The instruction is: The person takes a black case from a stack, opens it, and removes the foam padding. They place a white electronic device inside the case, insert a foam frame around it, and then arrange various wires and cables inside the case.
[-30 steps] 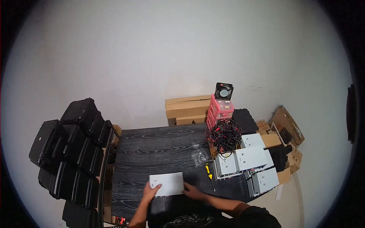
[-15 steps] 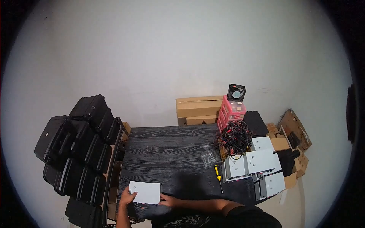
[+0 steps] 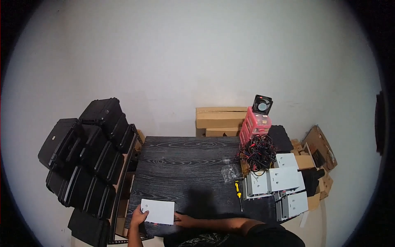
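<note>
A flat white box-like unit with a small round fitting near its left end lies at the near left edge of the dark table. Red bits show along its near side. My left hand grips its left end, thumb on top and fingers partly hidden behind the edge. At the opposite end, my right hand holds the side, its fingertips partly out of sight. A yellow-handled screwdriver lies to the right on the table, beside a clear plastic bag of small parts.
Several similar white units are stacked at the table's right, below a tangle of cables. A pink drawer unit carries a black fan. Black hard cases stand stacked left of the wood-grain table. Cardboard boxes stand behind.
The whole view has shifted and tilted slightly. Both hands stay at the ends of the white unit, which has hardly moved on the table.
</note>
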### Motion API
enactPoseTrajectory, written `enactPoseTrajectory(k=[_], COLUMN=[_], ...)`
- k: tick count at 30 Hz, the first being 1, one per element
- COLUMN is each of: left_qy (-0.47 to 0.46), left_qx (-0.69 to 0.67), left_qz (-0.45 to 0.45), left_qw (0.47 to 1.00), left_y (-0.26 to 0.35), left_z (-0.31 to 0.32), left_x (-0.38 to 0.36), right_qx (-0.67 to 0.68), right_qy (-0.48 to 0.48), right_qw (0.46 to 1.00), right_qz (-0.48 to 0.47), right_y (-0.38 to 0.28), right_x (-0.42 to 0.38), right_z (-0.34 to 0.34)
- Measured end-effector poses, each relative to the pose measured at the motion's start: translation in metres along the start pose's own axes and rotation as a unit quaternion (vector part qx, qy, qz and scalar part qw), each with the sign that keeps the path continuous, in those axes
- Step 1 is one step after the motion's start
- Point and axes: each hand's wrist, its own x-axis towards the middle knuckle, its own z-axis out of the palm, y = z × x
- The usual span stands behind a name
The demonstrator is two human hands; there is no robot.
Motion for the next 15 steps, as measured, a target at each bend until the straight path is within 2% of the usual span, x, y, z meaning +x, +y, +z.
enactPoseTrajectory(k=[3,6,7,8,10,11,13,14,15], left_qy=[0.003,-0.027,-0.022,-0.009,0.020,0.039,0.096,0.134,0.157], left_qx=[0.052,0.071,0.103,0.119,0.153,0.148,0.158,0.152,0.171], left_qz=[-0.008,0.064,0.070,0.095,0.146,0.183,0.257,0.287,0.324], left_qw=[0.999,0.995,0.992,0.988,0.977,0.971,0.949,0.936,0.917], left_y=[-0.009,0.009,0.083,0.103,0.126,0.154,0.209,0.235,0.246], left_z=[0.000,-0.011,-0.025,-0.038,-0.067,-0.086,-0.126,-0.144,-0.168], left_x=[0.004,-0.001,-0.031,-0.037,-0.046,-0.059,-0.088,-0.104,-0.115], right_qx=[-0.121,-0.314,-0.447,-0.567,-0.458,-0.365,-0.270,-0.275,-0.263], right_qy=[0.016,-0.006,-0.070,-0.133,0.064,0.054,0.045,0.047,0.043], right_qw=[0.992,0.948,0.890,0.808,0.845,0.869,0.921,0.946,0.941], right_qz=[0.033,-0.040,-0.064,-0.089,-0.267,-0.330,-0.279,-0.167,-0.210], right_y=[-0.004,-0.011,-0.016,-0.021,-0.028,-0.053,-0.152,-0.212,-0.247], right_x=[0.004,0.027,0.048,0.071,0.099,0.113,0.131,0.129,0.141], right_z=[-0.007,-0.033,-0.046,-0.058,-0.079,-0.093,-0.108,-0.103,-0.104])
